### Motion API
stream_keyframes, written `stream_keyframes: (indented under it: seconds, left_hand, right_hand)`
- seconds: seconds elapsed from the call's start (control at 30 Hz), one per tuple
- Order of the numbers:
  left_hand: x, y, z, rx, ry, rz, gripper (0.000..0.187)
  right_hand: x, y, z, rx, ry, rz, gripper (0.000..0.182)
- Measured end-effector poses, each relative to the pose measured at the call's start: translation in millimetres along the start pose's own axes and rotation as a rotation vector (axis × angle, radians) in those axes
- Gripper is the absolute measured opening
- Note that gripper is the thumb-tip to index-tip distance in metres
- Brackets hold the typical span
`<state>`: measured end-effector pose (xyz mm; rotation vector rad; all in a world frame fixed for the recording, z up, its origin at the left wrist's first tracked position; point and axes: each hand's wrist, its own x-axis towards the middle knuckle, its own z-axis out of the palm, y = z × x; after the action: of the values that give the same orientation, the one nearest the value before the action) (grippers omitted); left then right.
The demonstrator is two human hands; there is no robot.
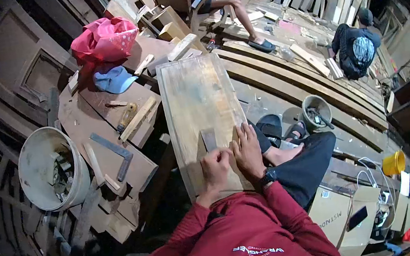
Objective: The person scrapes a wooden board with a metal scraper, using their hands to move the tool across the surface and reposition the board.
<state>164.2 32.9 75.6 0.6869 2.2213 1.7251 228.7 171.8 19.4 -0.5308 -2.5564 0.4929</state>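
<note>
A long wooden board (194,97) with a raised edge stretches away in front of my body. A small dark flat piece (209,139) lies on it, just beyond my hands. My left hand (216,167) is curled above the near part of the board, its fingers drawn together; whatever they may hold is too small to make out. Beside it on the right, my right hand (246,152) rests on the board near its right edge, fingers stretched forward and nothing visible in them. The two hands are close together at the fingertips.
On the left, a bench (75,109) bears a metal square (117,157), a blue cap (114,80) and a pink bag (104,40). A white bucket (79,175) stands beside it. One person (235,4) sits ahead; another (358,46) is at the right. Long beams (303,91) cross the floor.
</note>
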Motion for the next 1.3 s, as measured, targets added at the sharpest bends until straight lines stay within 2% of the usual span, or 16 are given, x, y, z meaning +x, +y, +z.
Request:
stream_keyframes:
  seconds: [0.1, 0.13, 0.23, 0.3, 0.43, 0.5, 0.53, 0.6, 0.7, 0.73, 0.83, 1.0, 1.13, 1.17, 1.2, 1.3]
  left_hand:
    - [-42.3, -14.7, -7.2, 0.077, -0.068, 0.029, 0.016]
    - [-37.9, -16.8, -5.6, 0.054, -0.026, 0.042, 0.016]
    - [11.5, -17.1, 3.7, -0.021, 0.099, 0.091, 0.016]
    - [53.1, -7.2, 3.9, 0.178, 0.102, 0.05, 0.019]
    - [81.9, -4.6, 11.5, 0.054, 0.148, 0.059, 0.019]
    - [51.4, -3.5, 2.2, 0.059, 0.105, 0.016, 0.019]
    - [31.8, -5.5, -0.4, 0.033, 0.124, 0.138, 0.018]
    - [-13.5, 3.5, -15.4, 0.097, -0.052, -0.068, 0.016]
    - [-46.8, -1.8, -19.2, 0.121, -0.039, 0.122, 0.015]
    - [-43.4, -4.5, -20.9, 0.148, -0.049, 0.061, 0.016]
    - [4.7, -16.9, -10.1, 0.046, 0.034, 0.051, 0.017]
    - [78.2, -17.9, 12.9, 0.099, 0.177, 0.047, 0.017]
    - [41.8, -18.4, 5.8, 0.099, 0.093, 0.051, 0.015]
    - [23.3, -26.0, 5.1, 0.013, 0.103, 0.138, 0.015]
    - [1.0, -21.1, -7.0, 0.112, -0.006, 0.033, 0.013]
    - [-51.0, -24.0, -19.9, 0.136, -0.059, 0.083, 0.013]
  right_hand:
    - [2.4, -10.5, -9.2, 0.054, -0.008, 0.086, 0.053]
    - [2.3, -9.4, -8.5, 0.034, 0.004, 0.061, 0.053]
    - [2.7, -5.4, -5.6, 0.019, -0.002, 0.043, 0.053]
    - [1.9, -3.1, -2.8, 0.03, 0.001, 0.042, 0.054]
    - [3.2, -6.2, -9.6, 0.074, 0.007, 0.053, 0.055]
    - [0.8, -3.2, -4.7, 0.057, 0.022, 0.038, 0.055]
    - [-0.5, -4.1, -4.3, 0.04, 0.022, 0.036, 0.056]
    - [2.7, -1.7, -2.0, -0.006, 0.005, 0.02, 0.057]
    - [3.6, -6.5, -6.1, 0.015, -0.012, 0.059, 0.057]
    - [2.8, -6.7, -4.3, 0.035, -0.005, 0.08, 0.057]
    - [2.4, -1.9, 0.1, 0.029, 0.003, 0.058, 0.056]
    - [4.8, -10.5, -11.0, 0.048, 0.003, 0.072, 0.055]
    - [2.9, -8.1, -9.4, 0.064, 0.026, 0.054, 0.055]
    - [2.8, -4.5, -6.2, 0.051, 0.033, 0.05, 0.055]
    - [3.7, -3.9, -6.2, 0.08, 0.028, 0.066, 0.056]
    - [2.0, -4.6, -7.8, 0.084, 0.025, 0.081, 0.056]
